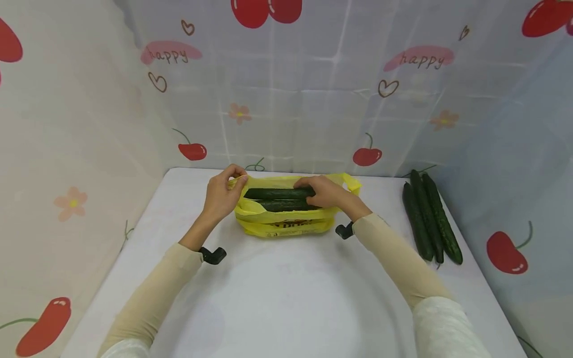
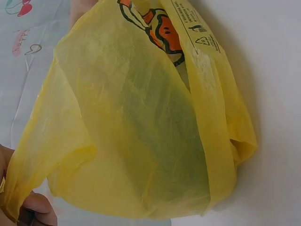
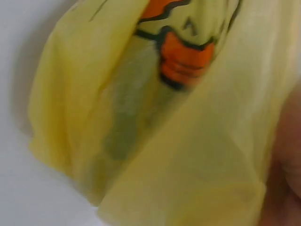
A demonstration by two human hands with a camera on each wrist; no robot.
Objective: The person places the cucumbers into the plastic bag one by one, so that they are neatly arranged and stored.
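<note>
A yellow plastic bag (image 1: 286, 228) lies on its side, its mouth facing up, with two dark green cucumbers (image 1: 279, 194) showing inside it. My left hand (image 1: 225, 194) pinches the bag's rim at its left end; the left wrist view shows the thumb (image 2: 40, 207) against the stretched plastic. Reaching into the mouth from the right, my right hand (image 1: 329, 192) has fingers and thumb around the right end of the rear cucumber. In the right wrist view the bag film covers most of the frame, and the cucumbers show only as green shapes through it.
Three more cucumbers (image 1: 429, 219) lie side by side near the right edge of the white table (image 1: 286, 298). A curtain with printed cherries (image 1: 291, 99) hangs close behind the table and along both sides.
</note>
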